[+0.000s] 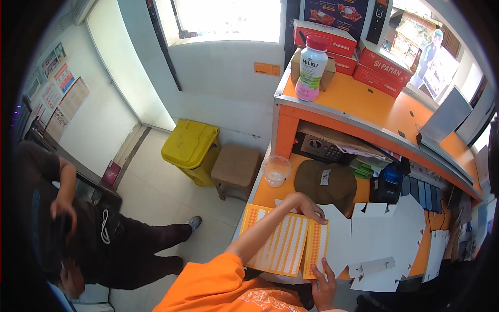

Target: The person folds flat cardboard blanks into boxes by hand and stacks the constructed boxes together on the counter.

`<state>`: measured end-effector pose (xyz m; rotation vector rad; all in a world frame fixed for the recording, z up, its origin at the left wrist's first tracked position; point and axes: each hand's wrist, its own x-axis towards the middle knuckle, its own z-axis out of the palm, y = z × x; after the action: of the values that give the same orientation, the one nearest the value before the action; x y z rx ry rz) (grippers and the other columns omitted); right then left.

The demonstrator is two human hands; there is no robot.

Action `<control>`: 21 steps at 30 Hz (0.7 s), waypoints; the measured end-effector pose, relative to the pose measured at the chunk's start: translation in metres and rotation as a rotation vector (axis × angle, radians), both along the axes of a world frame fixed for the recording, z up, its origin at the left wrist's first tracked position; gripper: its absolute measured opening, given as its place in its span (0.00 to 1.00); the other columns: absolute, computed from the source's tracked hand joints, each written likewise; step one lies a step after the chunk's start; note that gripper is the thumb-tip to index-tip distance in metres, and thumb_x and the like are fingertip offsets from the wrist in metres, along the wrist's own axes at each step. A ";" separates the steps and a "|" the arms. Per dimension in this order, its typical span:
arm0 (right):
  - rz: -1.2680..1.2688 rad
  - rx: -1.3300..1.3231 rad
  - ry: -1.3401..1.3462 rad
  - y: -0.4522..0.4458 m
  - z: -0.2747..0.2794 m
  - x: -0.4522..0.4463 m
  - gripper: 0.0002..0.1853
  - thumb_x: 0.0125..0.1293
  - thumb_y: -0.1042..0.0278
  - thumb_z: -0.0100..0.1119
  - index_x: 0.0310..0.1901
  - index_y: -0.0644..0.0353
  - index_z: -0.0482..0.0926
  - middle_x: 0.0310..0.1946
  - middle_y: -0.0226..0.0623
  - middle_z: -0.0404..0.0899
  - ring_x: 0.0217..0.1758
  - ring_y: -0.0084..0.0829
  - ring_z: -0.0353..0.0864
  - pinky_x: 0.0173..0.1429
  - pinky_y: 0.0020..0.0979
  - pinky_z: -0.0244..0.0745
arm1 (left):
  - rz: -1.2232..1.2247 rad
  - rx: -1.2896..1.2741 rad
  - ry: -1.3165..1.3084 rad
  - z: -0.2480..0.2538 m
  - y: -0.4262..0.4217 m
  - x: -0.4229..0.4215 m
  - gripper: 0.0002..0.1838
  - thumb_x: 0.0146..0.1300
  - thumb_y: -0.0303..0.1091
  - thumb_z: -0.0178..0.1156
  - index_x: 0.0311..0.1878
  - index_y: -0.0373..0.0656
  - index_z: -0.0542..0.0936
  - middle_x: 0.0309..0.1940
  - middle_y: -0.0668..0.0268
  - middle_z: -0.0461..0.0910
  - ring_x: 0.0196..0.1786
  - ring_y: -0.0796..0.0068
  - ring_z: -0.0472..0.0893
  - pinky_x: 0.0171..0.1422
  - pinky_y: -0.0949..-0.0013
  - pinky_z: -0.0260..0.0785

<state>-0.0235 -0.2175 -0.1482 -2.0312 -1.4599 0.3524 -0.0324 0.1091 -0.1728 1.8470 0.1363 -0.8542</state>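
A yellow sheet (274,240) with rows of white and orange marks, like a sticker sheet, lies at the near edge of the orange counter. Along its right side runs a narrow strip (315,247) with the same pattern; whether it is joined to the sheet I cannot tell. My left hand (307,207) reaches across the sheet, its fingers closed on the strip's far end. At the near end, my right hand (324,285) pinches the strip's corner, the other fingers bent. Flat white die-cut cardboard (387,231) lies just right of the strip.
Beyond the sheet are a clear plastic cup (276,171) and a brown cap (325,182). A MILKU bottle (312,67) and red boxes (382,67) stand on the raised shelf. A stool (236,164) and yellow bin (191,148) flank the counter. Another person (104,234) stands at left.
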 end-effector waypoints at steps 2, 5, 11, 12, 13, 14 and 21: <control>0.019 0.030 0.034 -0.003 -0.001 0.007 0.21 0.50 0.81 0.62 0.48 0.52 0.80 0.60 0.45 0.69 0.62 0.44 0.70 0.59 0.37 0.70 | 0.009 -0.018 -0.025 -0.004 -0.003 0.001 0.39 0.59 0.71 0.44 0.63 0.50 0.67 0.52 0.63 0.73 0.49 0.73 0.76 0.48 0.69 0.72; 0.069 0.076 0.094 -0.010 0.008 0.013 0.12 0.61 0.79 0.54 0.45 0.59 0.80 0.59 0.49 0.69 0.61 0.47 0.70 0.60 0.37 0.69 | -0.033 -0.073 0.024 -0.004 -0.002 0.005 0.41 0.59 0.72 0.43 0.65 0.51 0.66 0.54 0.62 0.73 0.52 0.71 0.74 0.52 0.67 0.70; 0.096 -0.020 0.239 0.002 0.014 0.018 0.17 0.55 0.82 0.57 0.47 0.56 0.80 0.61 0.43 0.70 0.62 0.41 0.70 0.61 0.37 0.68 | -0.004 -0.095 0.123 -0.001 0.000 0.005 0.44 0.59 0.74 0.39 0.68 0.50 0.62 0.58 0.62 0.70 0.57 0.67 0.72 0.56 0.63 0.68; 0.084 -0.039 0.229 0.008 0.012 0.021 0.21 0.50 0.83 0.60 0.47 0.54 0.81 0.60 0.43 0.70 0.62 0.42 0.70 0.60 0.37 0.69 | 0.034 -0.110 0.139 -0.003 -0.001 0.005 0.44 0.59 0.74 0.38 0.68 0.50 0.61 0.60 0.62 0.70 0.58 0.67 0.71 0.57 0.63 0.68; 0.071 -0.059 0.218 0.013 0.011 0.021 0.24 0.45 0.84 0.64 0.46 0.52 0.81 0.60 0.43 0.70 0.63 0.42 0.70 0.59 0.36 0.70 | 0.062 -0.071 0.128 -0.004 -0.002 0.004 0.43 0.60 0.74 0.38 0.68 0.50 0.61 0.60 0.62 0.69 0.57 0.68 0.72 0.57 0.64 0.69; 0.038 -0.023 0.110 0.019 0.012 0.018 0.18 0.46 0.80 0.65 0.41 0.50 0.84 0.58 0.39 0.74 0.56 0.37 0.76 0.55 0.33 0.73 | 0.090 -0.032 0.114 -0.001 -0.005 0.003 0.43 0.60 0.73 0.38 0.69 0.51 0.61 0.61 0.63 0.69 0.57 0.70 0.73 0.56 0.66 0.70; 0.368 0.083 -0.299 0.023 0.043 0.017 0.21 0.55 0.83 0.56 0.51 0.55 0.79 0.62 0.44 0.68 0.42 0.37 0.77 0.43 0.34 0.73 | -0.106 0.132 -0.027 -0.003 -0.004 0.001 0.53 0.49 0.77 0.49 0.72 0.53 0.53 0.65 0.56 0.63 0.63 0.62 0.69 0.61 0.65 0.66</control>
<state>-0.0062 -0.1948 -0.1054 -1.8012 -2.0046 0.1327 -0.0311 0.1053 -0.1761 2.0030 0.0798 -0.9111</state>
